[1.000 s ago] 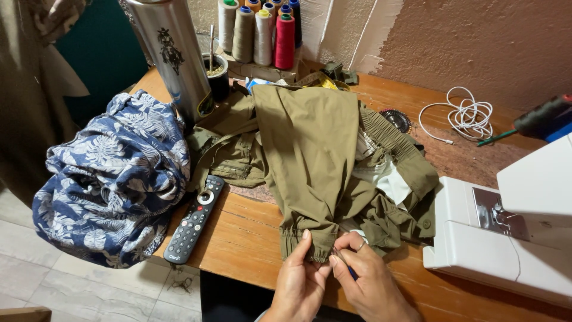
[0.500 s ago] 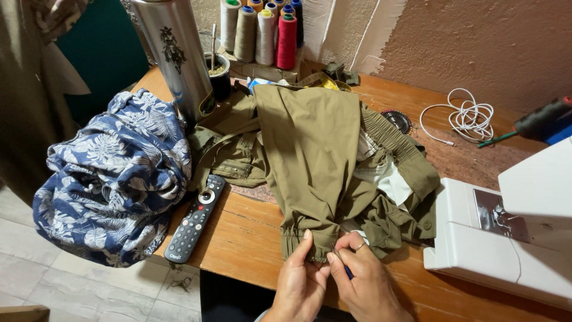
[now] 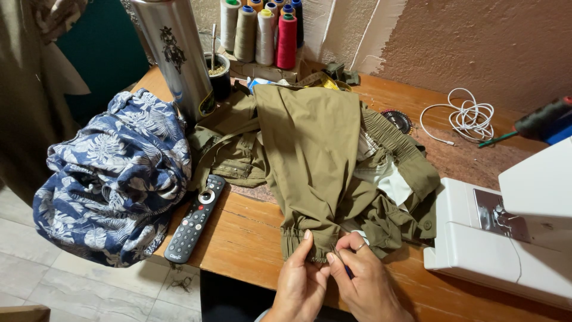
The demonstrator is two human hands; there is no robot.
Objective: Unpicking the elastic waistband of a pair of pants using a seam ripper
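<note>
Left hand [image 3: 301, 286] and right hand [image 3: 363, 283] pinching trouser cuff [image 3: 304, 241] as before; right fingers shifted slightly, possibly gripping small tool.

home sewing corner; sewing machine [image 3: 506, 238]; thread cones [image 3: 262, 33]

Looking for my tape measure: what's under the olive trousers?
Under the olive trousers, the wooden table shows, and a yellow strip peeks out at the far edge. Anything else beneath is covered.
</note>
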